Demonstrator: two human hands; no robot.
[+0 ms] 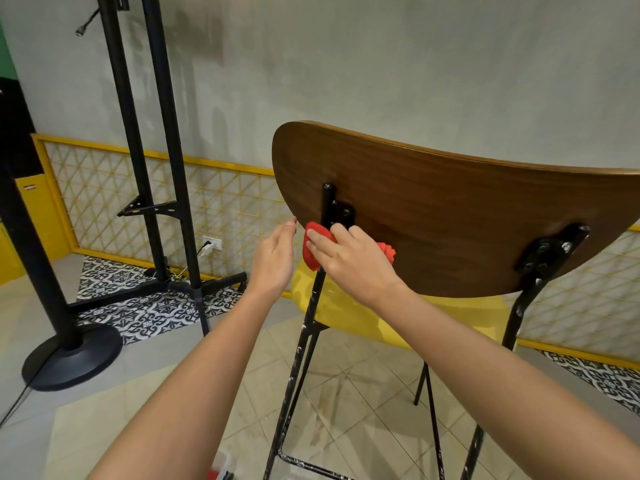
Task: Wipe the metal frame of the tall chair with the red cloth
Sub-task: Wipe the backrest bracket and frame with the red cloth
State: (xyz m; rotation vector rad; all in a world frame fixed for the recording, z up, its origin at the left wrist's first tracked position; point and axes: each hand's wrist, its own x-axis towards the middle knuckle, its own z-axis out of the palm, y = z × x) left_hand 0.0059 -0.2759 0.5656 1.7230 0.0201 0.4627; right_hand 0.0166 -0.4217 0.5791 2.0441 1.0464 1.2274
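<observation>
The chair (433,216) stands on the tiled floor (346,393) with its wooden backrest toward the camera. The right hand (349,258) grips the red cloth (313,251), fingers curled over it, and presses it against the left upright of the black metal frame (311,327), just below the left backrest bracket (343,213). The cloth wraps around the tube, with a bunched end (388,252) showing right of the hand. The left hand (273,261) is open and empty, fingers together, just left of the cloth and near the backrest edge; contact cannot be confirmed. White specks mark the frame. A black stand (149,150) is at left.
</observation>
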